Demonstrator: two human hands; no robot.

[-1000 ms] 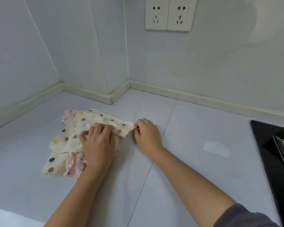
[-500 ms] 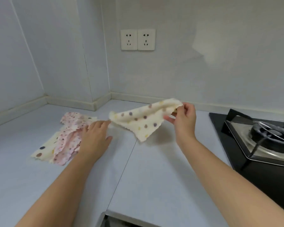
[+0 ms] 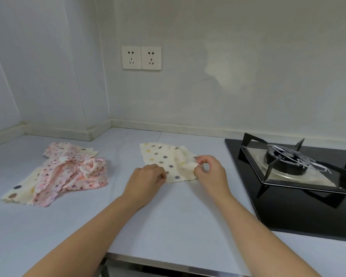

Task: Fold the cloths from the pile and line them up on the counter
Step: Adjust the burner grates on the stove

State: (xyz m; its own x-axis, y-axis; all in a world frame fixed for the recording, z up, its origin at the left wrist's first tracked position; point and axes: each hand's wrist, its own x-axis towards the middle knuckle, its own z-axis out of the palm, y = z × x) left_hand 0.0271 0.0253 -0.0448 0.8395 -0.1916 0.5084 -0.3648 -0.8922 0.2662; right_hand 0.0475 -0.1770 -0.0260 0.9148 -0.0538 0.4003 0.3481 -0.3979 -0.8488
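A cream cloth with coloured dots [image 3: 162, 159] lies mostly flat on the grey counter [image 3: 168, 212], in the middle. My left hand [image 3: 146, 179] pinches its near left corner with curled fingers. My right hand [image 3: 210, 172] pinches its near right corner, which is lifted and curled over. To the left sits the pile [image 3: 68, 170]: a crumpled pink dotted cloth on top of another cream dotted cloth [image 3: 18, 191].
A black gas hob [image 3: 300, 176] with a burner and pan support fills the counter's right side. Two wall sockets [image 3: 141, 57] sit above. The wall corner is behind the pile, and the counter's front edge [image 3: 168, 262] is near me.
The cream cloth was pulled off the pile, carried right in the air, and now lies on the counter. Both hands have moved to its near corners.
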